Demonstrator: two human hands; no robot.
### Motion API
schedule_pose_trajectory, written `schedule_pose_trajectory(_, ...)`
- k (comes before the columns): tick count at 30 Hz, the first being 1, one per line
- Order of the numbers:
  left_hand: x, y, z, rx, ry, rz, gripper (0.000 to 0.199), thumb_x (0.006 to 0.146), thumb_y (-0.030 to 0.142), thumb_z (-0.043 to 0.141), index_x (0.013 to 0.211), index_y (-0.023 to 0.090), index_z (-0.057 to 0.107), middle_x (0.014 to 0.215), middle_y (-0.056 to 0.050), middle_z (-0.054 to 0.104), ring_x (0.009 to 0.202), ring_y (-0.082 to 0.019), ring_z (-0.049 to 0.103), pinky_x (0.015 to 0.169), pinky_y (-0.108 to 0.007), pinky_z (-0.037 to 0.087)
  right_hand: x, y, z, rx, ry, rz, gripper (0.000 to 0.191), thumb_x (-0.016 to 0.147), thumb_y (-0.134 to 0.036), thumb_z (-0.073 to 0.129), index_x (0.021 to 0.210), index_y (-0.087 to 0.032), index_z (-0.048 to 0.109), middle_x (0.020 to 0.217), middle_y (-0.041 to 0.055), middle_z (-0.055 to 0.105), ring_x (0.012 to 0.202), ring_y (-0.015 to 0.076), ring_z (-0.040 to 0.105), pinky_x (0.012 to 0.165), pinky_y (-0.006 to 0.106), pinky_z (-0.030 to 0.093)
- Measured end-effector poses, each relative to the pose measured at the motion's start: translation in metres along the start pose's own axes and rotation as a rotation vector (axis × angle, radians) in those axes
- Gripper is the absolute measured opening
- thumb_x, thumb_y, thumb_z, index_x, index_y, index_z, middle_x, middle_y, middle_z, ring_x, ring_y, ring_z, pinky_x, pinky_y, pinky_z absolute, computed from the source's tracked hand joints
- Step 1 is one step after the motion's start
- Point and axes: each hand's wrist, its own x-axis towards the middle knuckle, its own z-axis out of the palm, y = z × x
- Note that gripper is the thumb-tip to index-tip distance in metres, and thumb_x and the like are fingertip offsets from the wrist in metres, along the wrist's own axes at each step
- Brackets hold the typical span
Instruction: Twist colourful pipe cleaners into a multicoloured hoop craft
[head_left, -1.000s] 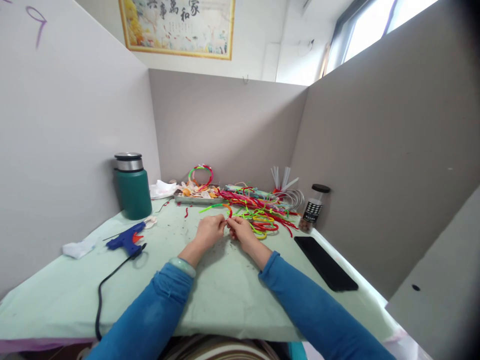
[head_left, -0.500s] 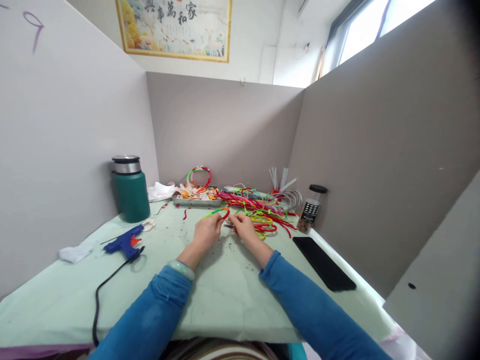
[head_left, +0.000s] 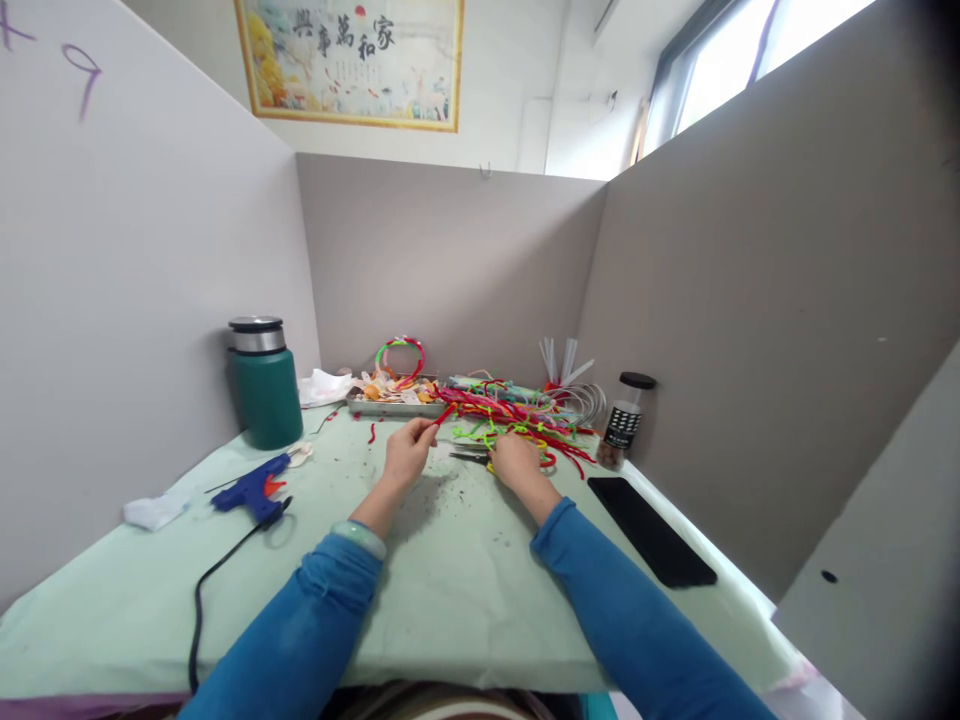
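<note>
Near the middle of the table, my left hand (head_left: 409, 452) is closed on a red fuzzy stem (head_left: 445, 414), whose tip points up and to the right. My right hand (head_left: 517, 461) lies over a pair of scissors (head_left: 471, 457) with dark blades and red and yellow handles; the blades point left and the fingers are curled at the handles, partly hidden. Behind both hands is a heap of red, green and yellow fuzzy stems (head_left: 510, 405).
A metal tray (head_left: 396, 409) of small pieces, with a colourful ring, stands behind. At left are a green bottle (head_left: 268, 395) and a blue glue gun (head_left: 253, 490) with its cord; at right, a jar (head_left: 624, 423) and a black phone-like slab (head_left: 649, 530).
My right hand has moved right, away from my left hand and onto the scissors. The stem in my left hand now shows as a straight red piece instead of a green and red curve.
</note>
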Motion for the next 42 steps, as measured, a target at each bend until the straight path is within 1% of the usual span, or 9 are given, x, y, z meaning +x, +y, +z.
schedule_pose_trajectory(4, 0.005, 0.001, -0.004, -0.307, 0.059, -0.096, 0.034, 0.07, 0.048, 0.058, 0.079, 0.015, 0.059, 0.058, 0.003, 0.051, 0.052, -0.009, 0.046, 0.052, -0.022, 0.036, -0.002, -0.002, 0.001, 0.036, -0.023, 0.017, 0.013, 0.073, -0.011, 0.058, 0.077, -0.014, 0.07, 0.084, 0.0181, 0.068, 0.083, 0.0275, 0.064, 0.069, 0.032, 0.041)
schedule_pose_trajectory(8, 0.007, 0.004, -0.01, -0.573, 0.135, -0.176, 0.035, 0.064, 0.047, 0.065, 0.076, 0.015, 0.056, 0.053, 0.006, 0.043, 0.045, -0.006, 0.038, 0.048, -0.022, 0.033, -0.002, 0.001, -0.004, 0.156, 0.079, 0.062, 0.014, 0.076, -0.016, 0.054, 0.081, -0.015, 0.068, 0.083, 0.016, 0.068, 0.08, 0.0259, 0.064, 0.065, 0.03, 0.04)
schedule_pose_trajectory(13, 0.006, 0.009, -0.014, -0.721, 0.134, -0.237, 0.031, 0.064, 0.041, 0.068, 0.075, 0.016, 0.053, 0.05, 0.01, 0.034, 0.041, -0.003, 0.027, 0.045, -0.021, 0.029, 0.007, 0.004, -0.006, 0.724, 0.151, 0.134, 0.013, 0.076, -0.025, 0.054, 0.066, -0.017, 0.06, 0.065, 0.0054, 0.063, 0.061, 0.0164, 0.057, 0.055, 0.025, 0.038)
schedule_pose_trajectory(18, 0.006, 0.01, -0.014, -0.72, 0.133, -0.241, 0.03, 0.065, 0.041, 0.067, 0.074, 0.016, 0.053, 0.049, 0.01, 0.033, 0.04, -0.004, 0.026, 0.043, -0.021, 0.027, 0.01, 0.003, -0.006, 1.465, -0.024, 0.177, 0.021, 0.073, -0.036, 0.058, 0.064, -0.018, 0.053, 0.049, -0.0028, 0.05, 0.036, 0.0073, 0.036, 0.037, 0.021, 0.026)
schedule_pose_trajectory(24, 0.007, 0.003, -0.011, -0.359, 0.178, -0.117, 0.032, 0.071, 0.044, 0.061, 0.081, 0.014, 0.064, 0.051, 0.005, 0.046, 0.047, -0.008, 0.04, 0.047, -0.021, 0.031, 0.006, 0.001, -0.012, 1.813, -0.131, 0.14, 0.029, 0.062, -0.035, 0.072, 0.075, -0.018, 0.053, 0.061, -0.0039, 0.058, 0.036, 0.0033, 0.037, 0.035, 0.017, 0.027)
schedule_pose_trajectory(28, -0.002, 0.003, -0.005, 0.16, 0.076, 0.115, 0.028, 0.079, 0.038, 0.054, 0.084, 0.015, 0.07, 0.071, -0.004, 0.067, 0.062, -0.013, 0.055, 0.059, -0.023, 0.038, 0.003, -0.004, -0.016, 1.888, -0.194, 0.101, 0.032, 0.061, -0.035, 0.075, 0.077, -0.018, 0.052, 0.06, -0.0052, 0.057, 0.036, 0.0025, 0.037, 0.035, 0.016, 0.026)
schedule_pose_trajectory(33, -0.014, 0.005, 0.003, 0.525, -0.293, 0.258, 0.025, 0.081, 0.032, 0.053, 0.09, 0.022, 0.074, 0.085, -0.007, 0.072, 0.073, -0.017, 0.06, 0.066, -0.024, 0.039, 0.001, -0.009, -0.014, 1.879, -0.212, 0.072, 0.032, 0.061, -0.035, 0.076, 0.075, -0.017, 0.053, 0.059, -0.0044, 0.056, 0.037, 0.0029, 0.038, 0.035, 0.016, 0.026)
schedule_pose_trajectory(37, -0.014, 0.0, 0.006, 0.579, -0.422, 0.242, 0.021, 0.077, 0.026, 0.055, 0.083, 0.022, 0.074, 0.082, -0.007, 0.071, 0.075, -0.018, 0.06, 0.068, -0.024, 0.04, -0.001, -0.011, -0.01, 1.811, -0.214, 0.086, 0.03, 0.063, -0.037, 0.073, 0.071, -0.017, 0.052, 0.058, -0.004, 0.056, 0.037, 0.0032, 0.037, 0.035, 0.017, 0.026)
schedule_pose_trajectory(42, -0.008, 0.0, 0.007, 0.266, -0.311, 0.147, 0.025, 0.08, 0.034, 0.052, 0.079, 0.02, 0.072, 0.078, -0.006, 0.069, 0.071, -0.017, 0.059, 0.067, -0.025, 0.041, -0.009, -0.019, -0.007, 1.455, -0.268, -0.029, 0.023, 0.07, -0.035, 0.064, 0.065, -0.016, 0.053, 0.052, -0.0036, 0.053, 0.035, 0.0039, 0.034, 0.034, 0.018, 0.022)
